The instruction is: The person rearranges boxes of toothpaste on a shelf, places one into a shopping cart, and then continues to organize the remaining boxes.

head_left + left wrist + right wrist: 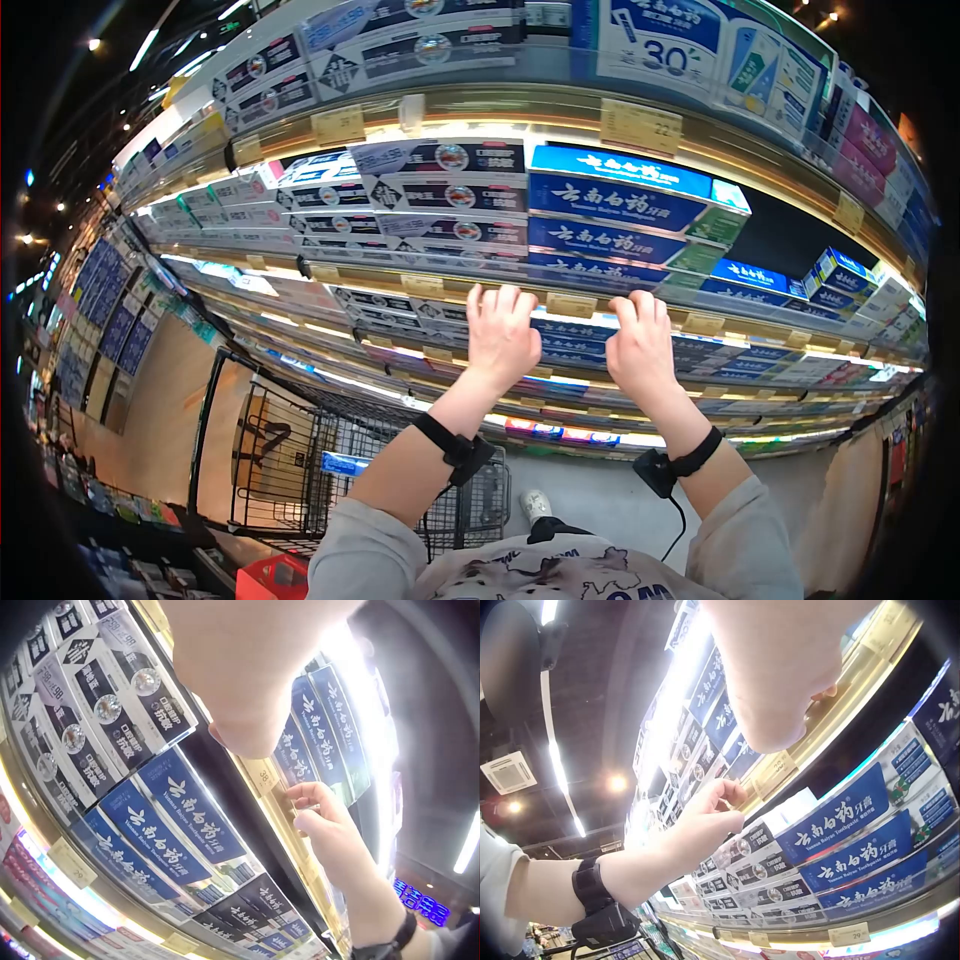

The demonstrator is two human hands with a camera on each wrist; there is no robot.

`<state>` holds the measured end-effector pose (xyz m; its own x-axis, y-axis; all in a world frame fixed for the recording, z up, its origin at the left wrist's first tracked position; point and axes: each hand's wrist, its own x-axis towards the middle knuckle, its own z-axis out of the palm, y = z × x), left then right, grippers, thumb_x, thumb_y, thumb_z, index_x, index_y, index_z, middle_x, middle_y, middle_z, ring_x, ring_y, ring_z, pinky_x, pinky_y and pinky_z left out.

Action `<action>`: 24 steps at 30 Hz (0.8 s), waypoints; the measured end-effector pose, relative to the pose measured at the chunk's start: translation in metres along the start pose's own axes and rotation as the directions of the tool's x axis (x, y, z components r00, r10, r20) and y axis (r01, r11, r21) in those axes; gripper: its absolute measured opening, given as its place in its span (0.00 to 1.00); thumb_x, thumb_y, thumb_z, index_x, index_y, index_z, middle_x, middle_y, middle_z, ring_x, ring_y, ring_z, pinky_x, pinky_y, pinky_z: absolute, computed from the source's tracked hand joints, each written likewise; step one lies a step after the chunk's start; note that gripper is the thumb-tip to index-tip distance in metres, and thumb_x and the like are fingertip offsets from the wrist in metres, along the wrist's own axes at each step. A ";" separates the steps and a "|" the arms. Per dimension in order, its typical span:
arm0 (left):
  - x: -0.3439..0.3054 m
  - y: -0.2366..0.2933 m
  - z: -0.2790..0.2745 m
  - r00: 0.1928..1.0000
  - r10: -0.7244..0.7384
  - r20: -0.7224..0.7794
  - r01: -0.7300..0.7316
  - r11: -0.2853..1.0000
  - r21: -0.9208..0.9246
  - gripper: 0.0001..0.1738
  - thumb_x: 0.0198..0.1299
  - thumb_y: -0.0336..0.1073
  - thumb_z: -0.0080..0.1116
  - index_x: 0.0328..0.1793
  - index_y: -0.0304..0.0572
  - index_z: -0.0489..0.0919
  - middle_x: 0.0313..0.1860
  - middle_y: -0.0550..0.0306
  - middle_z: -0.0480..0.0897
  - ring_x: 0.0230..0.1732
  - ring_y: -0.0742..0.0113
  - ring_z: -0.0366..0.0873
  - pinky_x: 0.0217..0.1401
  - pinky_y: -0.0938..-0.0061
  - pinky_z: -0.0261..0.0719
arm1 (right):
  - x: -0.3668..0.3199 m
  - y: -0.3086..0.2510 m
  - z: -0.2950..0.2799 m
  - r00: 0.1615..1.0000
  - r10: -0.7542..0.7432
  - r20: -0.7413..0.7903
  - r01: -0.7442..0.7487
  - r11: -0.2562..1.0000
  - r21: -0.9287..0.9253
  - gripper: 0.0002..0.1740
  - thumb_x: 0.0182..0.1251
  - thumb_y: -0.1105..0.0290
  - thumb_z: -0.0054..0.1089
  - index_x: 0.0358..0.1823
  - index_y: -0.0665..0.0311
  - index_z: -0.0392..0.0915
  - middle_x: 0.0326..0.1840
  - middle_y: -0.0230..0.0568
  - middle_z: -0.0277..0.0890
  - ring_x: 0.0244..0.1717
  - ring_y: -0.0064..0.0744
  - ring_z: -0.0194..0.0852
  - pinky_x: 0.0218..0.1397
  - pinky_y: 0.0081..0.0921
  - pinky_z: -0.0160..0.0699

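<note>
My left hand (503, 335) and right hand (641, 345) hold the gold front rail (289, 832) of a store shelf, a short way apart. Their bent fingers hook over its edge. Between them sits a yellow price tag (571, 304). Just above and behind the fingers, blue toothpaste boxes (610, 200) with white lettering lie stacked on the shelf. Dark-and-white toothpaste boxes (455, 195) are stacked to their left. In each wrist view the near hand's fingers are largely hidden behind its own palm.
More toothpaste boxes (360, 60) fill the shelf above, beside a large blue promotional pack (655, 45). Lower shelves carry further boxes (575, 345). A black wire shopping cart (300, 450) stands at lower left, with a red basket (270, 580) close by.
</note>
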<state>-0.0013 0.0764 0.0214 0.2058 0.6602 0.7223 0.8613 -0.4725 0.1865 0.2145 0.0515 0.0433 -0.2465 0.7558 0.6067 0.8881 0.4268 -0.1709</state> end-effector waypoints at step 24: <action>0.009 0.001 0.000 1.000 -0.013 -0.001 0.013 0.999 -0.031 0.24 0.46 0.27 0.60 0.54 0.45 0.79 0.53 0.51 0.75 0.59 0.50 0.70 0.73 0.50 0.60 | 0.013 -0.008 0.013 0.995 -0.095 0.018 0.097 0.992 -0.080 0.17 0.49 0.79 0.60 0.44 0.65 0.76 0.47 0.46 0.69 0.52 0.49 0.67 0.55 0.41 0.69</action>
<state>0.0013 0.0822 0.0282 0.1941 0.6658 0.7204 0.8493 -0.4816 0.2163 0.1994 0.0640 0.0426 -0.3372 0.7206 0.6058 0.8882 0.4568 -0.0488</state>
